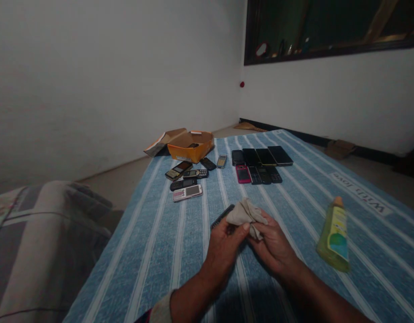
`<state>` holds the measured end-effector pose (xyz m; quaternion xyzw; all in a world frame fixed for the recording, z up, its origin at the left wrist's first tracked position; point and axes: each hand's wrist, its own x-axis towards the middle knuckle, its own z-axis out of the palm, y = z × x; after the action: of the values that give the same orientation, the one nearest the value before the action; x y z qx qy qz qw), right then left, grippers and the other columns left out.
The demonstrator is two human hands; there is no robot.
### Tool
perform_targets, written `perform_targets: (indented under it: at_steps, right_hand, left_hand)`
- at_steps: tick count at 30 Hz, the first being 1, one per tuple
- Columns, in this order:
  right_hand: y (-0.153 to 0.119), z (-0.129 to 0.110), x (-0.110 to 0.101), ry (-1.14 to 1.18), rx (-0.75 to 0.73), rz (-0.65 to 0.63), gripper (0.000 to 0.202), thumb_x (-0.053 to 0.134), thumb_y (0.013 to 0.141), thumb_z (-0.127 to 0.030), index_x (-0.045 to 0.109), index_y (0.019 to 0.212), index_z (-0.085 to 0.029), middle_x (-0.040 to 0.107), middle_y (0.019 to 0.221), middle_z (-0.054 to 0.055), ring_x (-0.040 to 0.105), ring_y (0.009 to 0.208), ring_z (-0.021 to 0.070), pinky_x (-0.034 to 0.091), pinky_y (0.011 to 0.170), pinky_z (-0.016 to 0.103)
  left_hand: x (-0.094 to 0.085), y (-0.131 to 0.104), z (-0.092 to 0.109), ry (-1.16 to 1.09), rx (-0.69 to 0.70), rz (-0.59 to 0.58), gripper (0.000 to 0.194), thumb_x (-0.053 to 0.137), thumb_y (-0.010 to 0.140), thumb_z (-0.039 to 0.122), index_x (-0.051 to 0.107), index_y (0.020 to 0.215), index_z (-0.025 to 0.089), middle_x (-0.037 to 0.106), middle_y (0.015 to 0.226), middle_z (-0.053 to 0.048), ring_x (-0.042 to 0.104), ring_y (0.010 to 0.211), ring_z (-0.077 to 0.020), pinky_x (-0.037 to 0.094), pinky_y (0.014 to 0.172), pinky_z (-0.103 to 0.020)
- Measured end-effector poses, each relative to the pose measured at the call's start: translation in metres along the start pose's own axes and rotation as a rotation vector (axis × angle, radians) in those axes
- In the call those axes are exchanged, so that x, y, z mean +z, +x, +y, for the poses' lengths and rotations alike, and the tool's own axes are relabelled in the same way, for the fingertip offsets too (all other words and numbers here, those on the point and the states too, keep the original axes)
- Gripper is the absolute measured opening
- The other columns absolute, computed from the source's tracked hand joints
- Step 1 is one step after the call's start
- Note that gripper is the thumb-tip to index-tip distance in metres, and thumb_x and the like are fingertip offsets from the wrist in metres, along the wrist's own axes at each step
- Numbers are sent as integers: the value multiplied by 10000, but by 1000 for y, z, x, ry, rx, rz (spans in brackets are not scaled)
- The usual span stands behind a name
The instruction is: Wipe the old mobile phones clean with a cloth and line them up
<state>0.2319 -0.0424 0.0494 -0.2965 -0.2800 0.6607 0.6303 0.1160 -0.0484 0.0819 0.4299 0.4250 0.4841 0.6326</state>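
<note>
Left hand [223, 246] clasps a dark phone [219, 218], right hand [272, 246] pinches a cloth [243, 211]; rowed phones [266, 157] at one o'clock seem done, scattered phones [189, 192] at eleven pending.

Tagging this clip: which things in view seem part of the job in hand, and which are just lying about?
Apparently in the job:
cloth, in the right hand
dark phone, in the left hand
other phones, box, probably bottle

Apparently just lying about:
bedding, far left
brown scrap, far right
</note>
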Motion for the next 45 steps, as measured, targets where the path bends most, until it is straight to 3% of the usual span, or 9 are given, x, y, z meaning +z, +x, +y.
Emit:
perform_targets:
  at_steps: [5,9,13,18,23,27,32,39,45]
  right_hand:
    - [-8,1,-1,26,16,16,369,678,686,-184,682,1053,-209,720,937,58,673,795,199,551,733,339]
    - [-12,-2,0,21,52,-9,426,699,739,-246,651,1160,-204,719,934,56,669,761,194,553,664,322]
    - [-13,-1,-1,9,51,-18,451,734,760,-328,639,1183,-202,718,894,52,666,707,186,553,593,299]
    - [-15,1,0,-27,42,3,457,750,761,-365,628,1177,-220,711,876,28,642,635,153,530,494,241]
    - [-16,1,2,-95,33,-2,430,756,743,-406,650,1082,-164,703,775,32,622,534,138,502,450,227]
    - [-15,1,0,-176,28,5,383,748,742,-432,660,971,-137,693,720,38,620,501,136,473,440,218]
    - [-13,1,-3,-248,15,124,368,772,707,-445,669,892,-143,686,687,21,561,445,107,429,415,211]
    - [-10,2,1,-142,-12,220,398,825,622,-398,704,926,-170,713,804,24,644,696,173,503,635,284]
    - [-6,8,-4,-270,-104,236,247,756,690,-359,679,837,-176,683,744,-5,611,642,136,481,589,241]
  left_hand:
    - [-2,3,-4,65,64,63,563,798,652,264,636,1182,161,711,1089,-89,654,995,-238,496,917,-366]
    - [-2,0,-4,60,90,-20,384,765,701,289,700,1059,165,730,929,-57,670,848,-209,545,796,-336]
    - [1,-3,-2,-14,17,1,348,791,663,283,734,975,141,725,833,-66,661,741,-201,550,671,-307]
    - [1,-3,0,-22,-14,22,259,795,635,266,750,852,131,681,709,-37,590,608,-139,472,564,-240]
    - [-1,-1,1,-66,-76,9,236,784,631,262,719,805,116,607,591,1,496,497,-97,391,491,-219]
    - [0,-1,3,-84,-99,-15,231,770,648,272,695,798,112,613,597,-9,497,486,-101,397,498,-235]
    - [-1,-1,-1,-76,-79,-91,229,774,668,286,697,797,114,628,620,-20,540,523,-121,437,550,-261]
    - [6,0,-5,-135,-108,-46,359,788,681,355,710,960,143,712,892,-75,656,809,-200,522,768,-328]
    - [15,3,-9,-145,-181,42,379,783,686,328,689,1006,148,704,809,-39,622,637,-124,505,604,-239]
